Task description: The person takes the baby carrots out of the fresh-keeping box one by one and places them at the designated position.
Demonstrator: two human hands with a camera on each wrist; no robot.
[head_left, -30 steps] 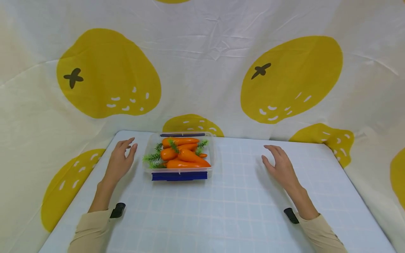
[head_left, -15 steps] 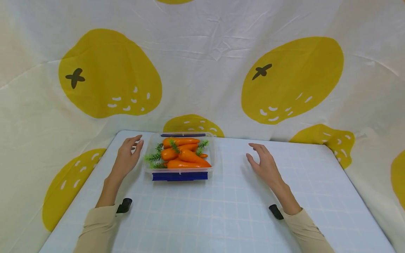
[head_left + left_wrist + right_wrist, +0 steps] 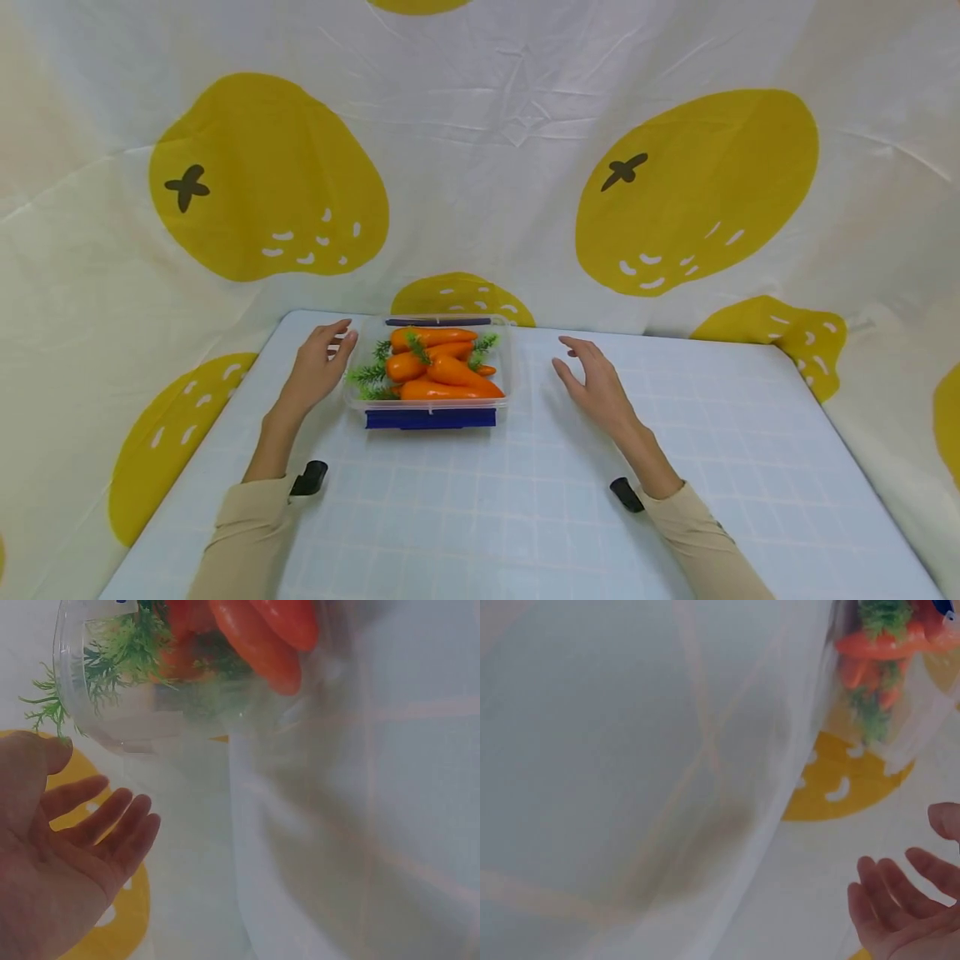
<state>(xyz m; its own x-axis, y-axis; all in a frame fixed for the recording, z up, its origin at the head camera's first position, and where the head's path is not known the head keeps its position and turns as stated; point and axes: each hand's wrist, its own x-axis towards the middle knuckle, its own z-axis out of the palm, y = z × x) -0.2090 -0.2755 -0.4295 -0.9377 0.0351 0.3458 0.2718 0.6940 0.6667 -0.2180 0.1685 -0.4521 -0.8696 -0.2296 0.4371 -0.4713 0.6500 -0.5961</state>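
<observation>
A clear plastic box [image 3: 431, 405] with dark blue clips stands near the table's far edge, left of the middle. Several orange carrots [image 3: 453, 371] with green leafy tops lie inside it; in the left wrist view some leaves [image 3: 45, 709] poke past the box's rim. Just left of the box, my left hand [image 3: 318, 367] hovers with its fingers loosely bent, holding nothing. To the box's right, a short gap away, my right hand [image 3: 596, 383] is held above the table, thumb apart from the fingers, nothing in it.
The table [image 3: 465, 508] has a pale blue checked cover. Behind it hangs a white cloth [image 3: 480, 192] printed with large yellow fruit shapes. A black wrist device [image 3: 310, 478] sits at the left cuff, another black wrist device [image 3: 626, 495] at the right.
Both hands have moved inward toward the box, the left hand rightward and the right hand leftward over a longer distance. The box and carrots stay in place on the table.
</observation>
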